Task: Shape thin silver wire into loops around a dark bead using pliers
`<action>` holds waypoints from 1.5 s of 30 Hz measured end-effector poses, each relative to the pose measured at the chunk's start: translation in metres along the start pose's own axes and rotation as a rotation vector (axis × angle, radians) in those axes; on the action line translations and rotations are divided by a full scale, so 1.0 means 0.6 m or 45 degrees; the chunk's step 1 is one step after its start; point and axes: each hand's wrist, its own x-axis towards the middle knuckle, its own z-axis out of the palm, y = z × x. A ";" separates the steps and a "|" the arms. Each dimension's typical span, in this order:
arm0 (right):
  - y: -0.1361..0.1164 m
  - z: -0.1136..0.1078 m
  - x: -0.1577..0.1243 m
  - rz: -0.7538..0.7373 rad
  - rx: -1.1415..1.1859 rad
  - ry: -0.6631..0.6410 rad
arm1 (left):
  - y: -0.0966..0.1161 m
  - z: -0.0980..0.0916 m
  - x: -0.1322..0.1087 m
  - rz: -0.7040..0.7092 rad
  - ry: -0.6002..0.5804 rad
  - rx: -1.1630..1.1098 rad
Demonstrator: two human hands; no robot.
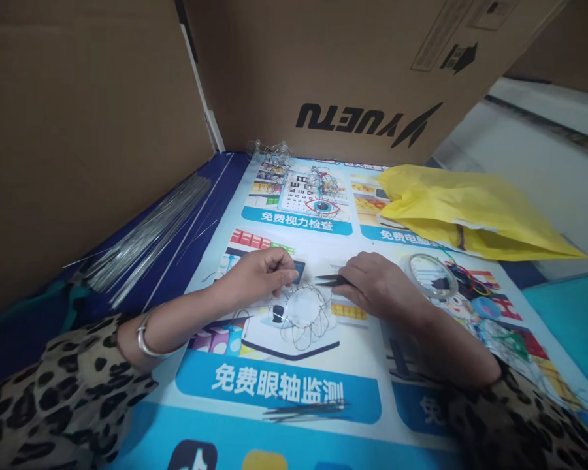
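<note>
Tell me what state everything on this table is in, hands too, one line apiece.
Left hand: fingers pinched at the looped wire ring
Right hand: closed around the black-tipped tool
Black-tipped tool: tips seemingly slightly apart
Looped wire ring: bent into openwork
Straight wires: loosely bundled
Short dark wires: lying in a small pile
Yellow bag: creased
YUETU cardboard: standing, lettering upside down

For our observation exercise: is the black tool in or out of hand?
In: the right hand grips the black tool, its tips protruding.
</note>
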 end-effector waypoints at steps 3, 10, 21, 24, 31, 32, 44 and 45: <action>0.004 0.006 0.000 -0.033 -0.034 0.040 | -0.002 -0.001 0.001 -0.001 0.000 0.055; 0.005 0.023 0.002 0.065 -0.076 0.088 | -0.010 -0.003 -0.001 0.137 0.038 0.408; 0.023 0.009 0.001 -0.117 -0.239 0.050 | -0.011 -0.002 -0.004 0.360 0.189 0.791; 0.028 0.010 -0.001 -0.161 -0.213 0.076 | -0.011 -0.005 -0.004 0.433 0.213 0.900; 0.040 0.024 -0.004 -0.024 -0.022 0.137 | -0.026 -0.014 0.007 0.835 0.292 1.281; 0.040 0.026 -0.005 0.005 -0.011 0.154 | -0.028 -0.015 0.009 0.843 0.290 1.282; 0.003 0.014 0.006 0.110 0.198 0.185 | -0.025 -0.017 0.010 0.701 0.216 0.922; -0.001 0.012 0.009 0.092 0.208 0.182 | -0.025 -0.016 0.011 0.722 0.217 0.938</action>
